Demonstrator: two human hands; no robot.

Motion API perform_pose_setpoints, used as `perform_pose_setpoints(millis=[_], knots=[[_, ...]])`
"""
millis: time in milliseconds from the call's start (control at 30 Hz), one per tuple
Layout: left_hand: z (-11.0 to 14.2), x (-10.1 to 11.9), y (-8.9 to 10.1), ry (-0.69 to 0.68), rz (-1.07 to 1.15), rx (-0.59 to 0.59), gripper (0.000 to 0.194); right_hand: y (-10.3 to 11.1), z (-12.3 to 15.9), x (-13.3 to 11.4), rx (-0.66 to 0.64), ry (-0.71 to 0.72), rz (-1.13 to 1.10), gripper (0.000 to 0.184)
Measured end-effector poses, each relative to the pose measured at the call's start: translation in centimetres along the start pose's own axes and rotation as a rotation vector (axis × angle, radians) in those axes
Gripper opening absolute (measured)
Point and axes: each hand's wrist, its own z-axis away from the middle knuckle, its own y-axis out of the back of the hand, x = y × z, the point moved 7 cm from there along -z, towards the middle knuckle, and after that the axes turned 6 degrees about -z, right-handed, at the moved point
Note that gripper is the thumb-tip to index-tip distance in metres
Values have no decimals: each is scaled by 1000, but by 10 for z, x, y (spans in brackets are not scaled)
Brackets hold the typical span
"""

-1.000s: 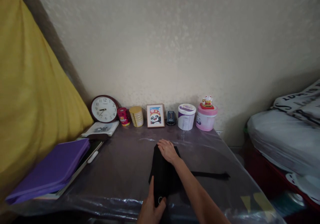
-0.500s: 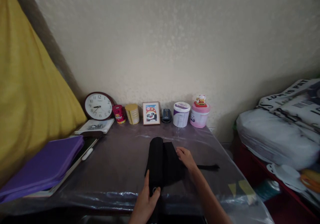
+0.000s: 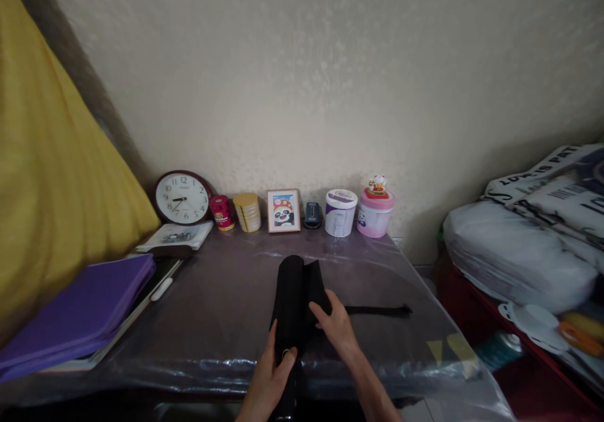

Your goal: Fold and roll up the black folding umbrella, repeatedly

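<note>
A black folding umbrella [image 3: 289,296] lies over the near part of the table, its handle end toward me. My left hand [image 3: 271,375] is wrapped round it near the handle, the thumb beside a small ring-edged button. On its right side a loose fold of black fabric [image 3: 313,277] stands up from the rolled part. My right hand [image 3: 333,321] grips this fold between thumb and fingers. A thin black strap [image 3: 380,310] stretches across the table to the right from behind my right hand; where it joins is hidden.
Along the wall stand a clock [image 3: 182,199], a red can [image 3: 221,213], a yellow-lidded tub [image 3: 248,212], a panda picture frame [image 3: 284,211] and white [image 3: 340,213] and pink [image 3: 375,214] tubs. Purple folders [image 3: 80,315] lie left. Bagged bedding [image 3: 514,258] is piled right.
My right hand has moved left and nearer, closing on the fabric fold, which now stands up more. My left hand keeps its hold near the handle. The view has shifted slightly.
</note>
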Motion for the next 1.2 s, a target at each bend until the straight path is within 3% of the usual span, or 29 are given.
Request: perform_pose_setpoints(millis=[167,300,567,900,1100,1200], knots=[[-8,-5,8,-134,-24,86,73,-21,11,-20,64,235,141,31],[-14,-10,7,-218,-70,96,68,-38,10,-32,56,272,215,29],[-13,-20,4,-143,-155,102,74,-68,14,-37,-108,293,396,27],[-6,-12,4,-166,-235,114,77,-81,23,-43,-240,375,712,24],[2,-1,4,-136,-290,165,91,-83,39,-47,-275,457,755,18],[3,6,2,-175,-258,131,89,-82,46,-49,-306,481,762,17]])
